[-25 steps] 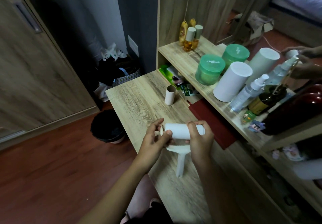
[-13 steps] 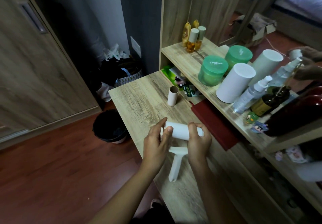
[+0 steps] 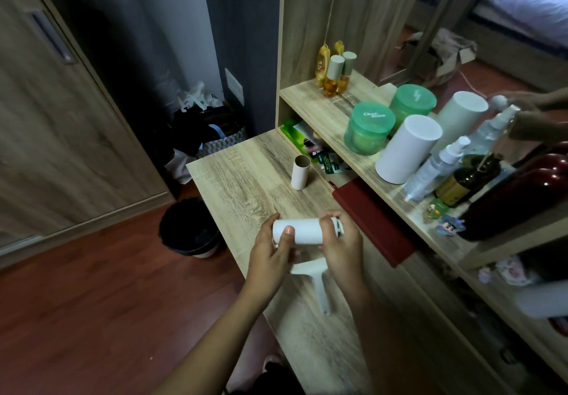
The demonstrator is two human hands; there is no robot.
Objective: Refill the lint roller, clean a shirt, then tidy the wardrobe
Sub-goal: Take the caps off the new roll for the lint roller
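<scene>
A white lint roller is held above the wooden desk (image 3: 246,179), with a fresh white refill roll (image 3: 305,231) lying across its head. My left hand (image 3: 270,253) grips the roll's left end, thumb on top. My right hand (image 3: 341,245) curls around the right end of the roll. The roller's white handle (image 3: 319,287) points down toward me between my wrists. An empty cardboard core (image 3: 299,171) stands upright on the desk further back.
A black waste bin (image 3: 189,228) sits on the floor left of the desk. A dark red book (image 3: 373,219) lies to the right. The shelf (image 3: 322,111) holds green jars, white canisters, spray bottles. A wooden wardrobe door (image 3: 46,118) is at left.
The roll has slid rightward onto the roller head. My left thumb has moved onto the roll's left end, and the handle now points straighter down.
</scene>
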